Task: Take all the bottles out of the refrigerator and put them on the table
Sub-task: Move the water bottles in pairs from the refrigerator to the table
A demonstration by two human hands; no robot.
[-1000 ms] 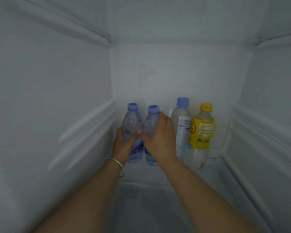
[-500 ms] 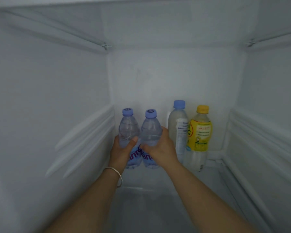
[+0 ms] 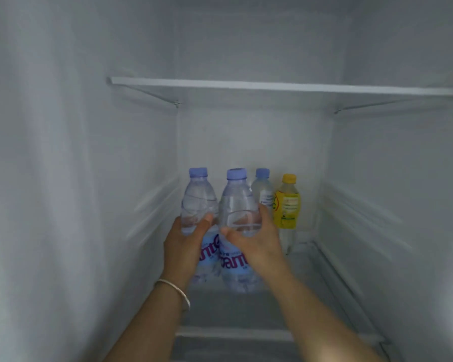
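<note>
Inside the white refrigerator, my left hand [image 3: 185, 246] grips a clear water bottle with a blue cap [image 3: 198, 199]. Beside it my right hand [image 3: 256, 240] grips a second clear water bottle with a blue cap [image 3: 237, 205]. Both bottles are upright, touching side by side, and lifted above the glass shelf [image 3: 233, 312]. Behind them at the back wall stand a cloudy bottle with a blue cap [image 3: 262, 190], partly hidden by my right-hand bottle, and a yellow-labelled bottle with a yellow cap [image 3: 287, 205].
A white shelf [image 3: 272, 86] spans the refrigerator above the bottles. Ribbed side walls [image 3: 152, 205] close in left and right. The glass shelf's front edge [image 3: 233, 333] lies below my wrists. A bracelet circles my left wrist.
Both hands have lifted their bottles off the shelf and drawn them toward me, away from the two bottles at the back. The view has pulled back, showing the upper shelf.
</note>
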